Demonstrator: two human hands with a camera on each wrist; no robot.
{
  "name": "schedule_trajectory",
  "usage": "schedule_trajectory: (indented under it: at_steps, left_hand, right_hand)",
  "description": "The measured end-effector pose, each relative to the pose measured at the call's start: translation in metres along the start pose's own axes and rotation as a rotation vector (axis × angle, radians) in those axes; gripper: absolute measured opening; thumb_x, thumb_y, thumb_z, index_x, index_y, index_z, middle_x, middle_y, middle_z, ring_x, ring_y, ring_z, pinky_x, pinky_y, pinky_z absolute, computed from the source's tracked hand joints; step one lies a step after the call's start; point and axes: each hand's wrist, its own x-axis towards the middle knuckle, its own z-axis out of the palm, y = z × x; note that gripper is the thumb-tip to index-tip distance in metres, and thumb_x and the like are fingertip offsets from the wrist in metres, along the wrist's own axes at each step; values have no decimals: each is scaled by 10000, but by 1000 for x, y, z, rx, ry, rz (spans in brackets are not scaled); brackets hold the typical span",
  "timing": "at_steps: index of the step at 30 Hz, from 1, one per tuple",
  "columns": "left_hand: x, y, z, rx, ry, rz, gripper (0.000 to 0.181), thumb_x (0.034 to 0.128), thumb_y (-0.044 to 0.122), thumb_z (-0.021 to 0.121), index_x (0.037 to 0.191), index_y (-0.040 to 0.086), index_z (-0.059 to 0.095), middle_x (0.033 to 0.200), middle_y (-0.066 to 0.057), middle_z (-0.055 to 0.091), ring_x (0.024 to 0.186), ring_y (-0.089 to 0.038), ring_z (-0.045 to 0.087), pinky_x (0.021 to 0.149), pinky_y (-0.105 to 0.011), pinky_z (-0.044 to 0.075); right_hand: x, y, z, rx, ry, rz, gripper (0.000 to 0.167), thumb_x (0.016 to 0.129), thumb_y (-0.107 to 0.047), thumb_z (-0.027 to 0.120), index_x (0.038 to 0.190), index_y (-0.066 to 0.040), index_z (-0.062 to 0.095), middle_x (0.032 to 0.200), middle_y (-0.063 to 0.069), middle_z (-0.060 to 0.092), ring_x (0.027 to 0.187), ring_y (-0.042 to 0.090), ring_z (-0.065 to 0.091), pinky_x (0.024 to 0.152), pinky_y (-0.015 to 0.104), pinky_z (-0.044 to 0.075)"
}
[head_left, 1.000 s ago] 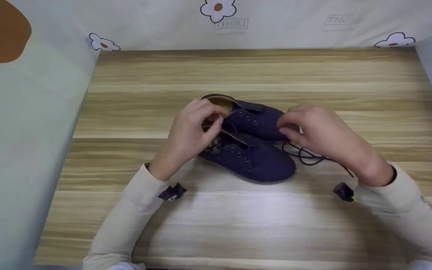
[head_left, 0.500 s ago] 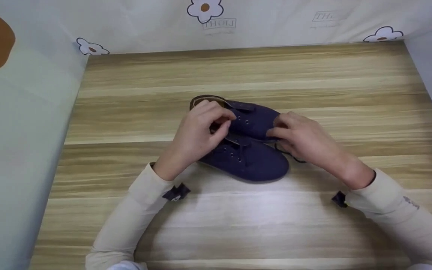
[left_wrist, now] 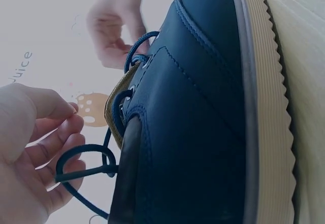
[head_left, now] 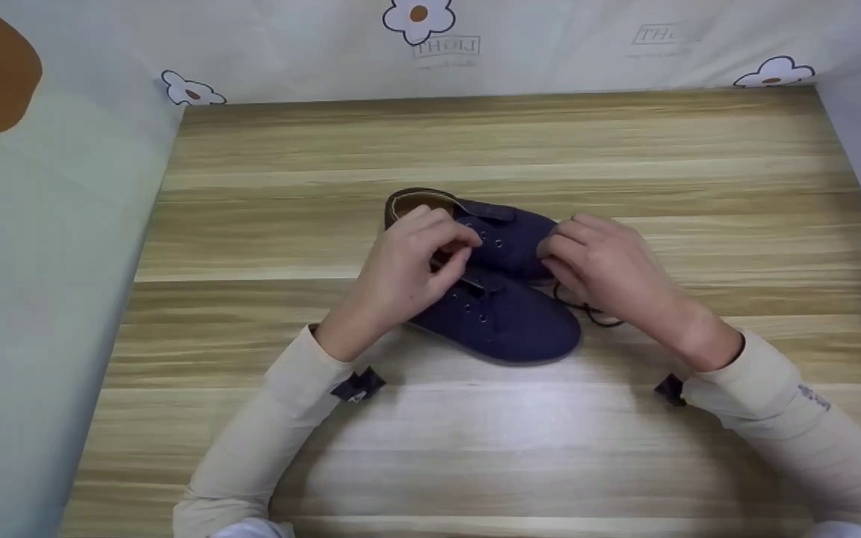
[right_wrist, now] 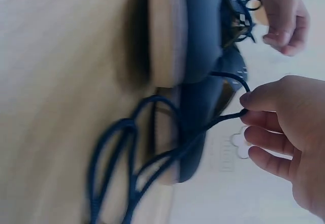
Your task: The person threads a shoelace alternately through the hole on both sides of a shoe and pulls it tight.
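Two navy lace-up shoes lie side by side, the near shoe (head_left: 520, 329) partly in front of the far shoe (head_left: 524, 239), toes to the right. My right hand (head_left: 610, 261) is by the toes. In the right wrist view its thumb and index finger pinch a dark blue shoelace (right_wrist: 223, 118), whose loose length hangs in loops. My left hand (head_left: 408, 269) hovers over the shoe openings, thumb tip against the index finger and the other fingers loosely bent. No lace shows between its fingertips. A lace loop (left_wrist: 84, 148) hangs beside those fingers in the left wrist view.
The shoes rest on a wood-grain tabletop (head_left: 475, 448). Pale cloth walls (head_left: 311, 60) with printed flowers close in the back and sides. Small black devices (head_left: 359, 385) sit at both cuffs.
Compared with a second ago, my right hand has come slightly left toward the shoe toes, and my left hand has moved right and a little down over the shoes. The shoes stay together.
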Motion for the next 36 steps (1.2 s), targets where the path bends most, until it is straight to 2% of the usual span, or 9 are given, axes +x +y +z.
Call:
schedule_trajectory:
  at_steps: [8,14,18,21,24,28,32,34,36]
  left_hand:
    - [4,5,4,11,-55,0,144,939,179,651,1046,136,737,907,6,662,861,-162,563,800,-280,476]
    - [6,7,8,63,-103,-1,218,934,241,674,1124,149,729,895,9,642,840,-176,529,787,-303,469]
    - [5,6,10,87,-107,7,190,933,240,674,1095,172,747,844,33,669,767,-175,512,737,-316,451]
    - [5,6,10,74,-95,-25,161,940,224,659,1062,182,756,888,55,733,755,-168,532,737,-326,454]
    - [5,7,9,27,-68,-88,182,956,176,614,1074,180,752,975,56,758,823,-150,586,787,-310,484]
    - [4,8,7,-96,-4,-152,245,958,106,550,1096,162,745,1042,33,751,939,-128,623,849,-278,500]
    - [5,7,6,-231,95,-173,162,946,126,611,1024,117,752,984,0,760,913,-108,653,832,-262,522]
    - [5,7,7,-283,135,-178,121,934,147,660,1005,89,738,946,-23,760,882,-93,679,806,-244,542]
    - [5,7,7,-297,156,-175,146,920,157,692,1029,67,729,918,-36,763,853,-87,699,784,-225,557]
  right_hand:
    - [13,-11,-19,50,105,14,51,909,-106,683,952,-85,704,871,51,708,776,202,600,679,325,516]
    - [22,-22,-30,152,266,21,81,855,-34,716,933,-54,704,812,72,713,715,209,598,646,349,481]
    - [25,-28,-37,209,349,36,79,850,-24,711,923,-54,707,785,69,710,698,190,607,656,309,461]
    - [26,-31,-41,240,368,36,49,886,-58,681,925,-54,712,782,65,702,696,174,602,673,269,439]
    - [25,-32,-42,270,330,0,56,897,-73,668,932,-60,709,790,50,697,692,153,598,665,261,441]
    - [21,-35,-36,316,203,-93,92,847,-49,704,933,-81,697,808,14,697,683,120,590,611,271,462]
    - [18,-39,-24,337,69,-172,59,865,-106,713,921,-110,694,801,-26,682,673,101,563,599,258,468]
    - [17,-40,-19,338,26,-183,48,874,-134,719,915,-122,697,792,-40,674,674,97,554,608,253,470]
    - [17,-38,-16,327,9,-161,49,879,-157,727,911,-130,702,789,-42,675,675,92,556,610,254,473]
